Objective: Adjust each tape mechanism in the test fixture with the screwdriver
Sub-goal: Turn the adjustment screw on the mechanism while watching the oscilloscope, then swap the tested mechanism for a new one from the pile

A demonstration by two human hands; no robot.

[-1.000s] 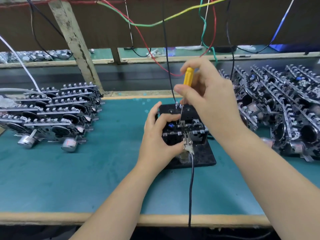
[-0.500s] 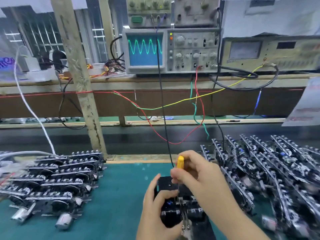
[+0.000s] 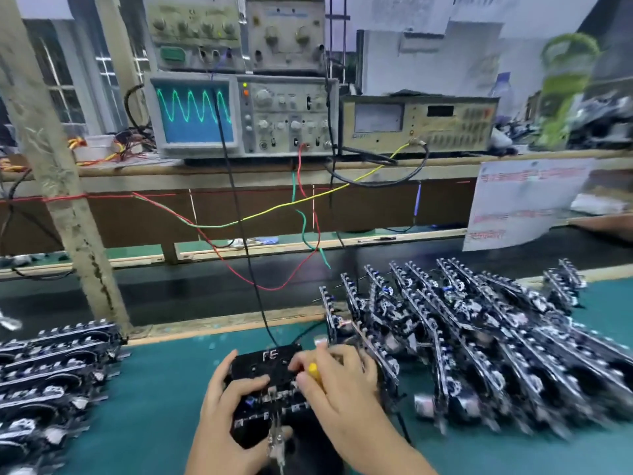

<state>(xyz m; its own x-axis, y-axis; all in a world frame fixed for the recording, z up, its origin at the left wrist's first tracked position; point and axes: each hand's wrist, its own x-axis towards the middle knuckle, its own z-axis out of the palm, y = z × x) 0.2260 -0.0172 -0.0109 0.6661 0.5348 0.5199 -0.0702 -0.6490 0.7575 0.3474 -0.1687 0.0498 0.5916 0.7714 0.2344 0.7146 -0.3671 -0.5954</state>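
While seated in fixture: tape mechanism (image 3: pixel 270 389), light, fragile; hold edges
Left hand (image 3: pixel 226 419): grip steadies mechanism
Right hand (image 3: pixel 337 382): grip holds screwdriver (image 3: pixel 313 369)

Left hand (image 3: pixel 227 416) gripping the left side of the black fixture (image 3: pixel 263 363), thumb on its top, right hand (image 3: pixel 337 382) on its right side, fingers curled around the yellow screwdriver (image 3: pixel 313 370), both forearms coming from below
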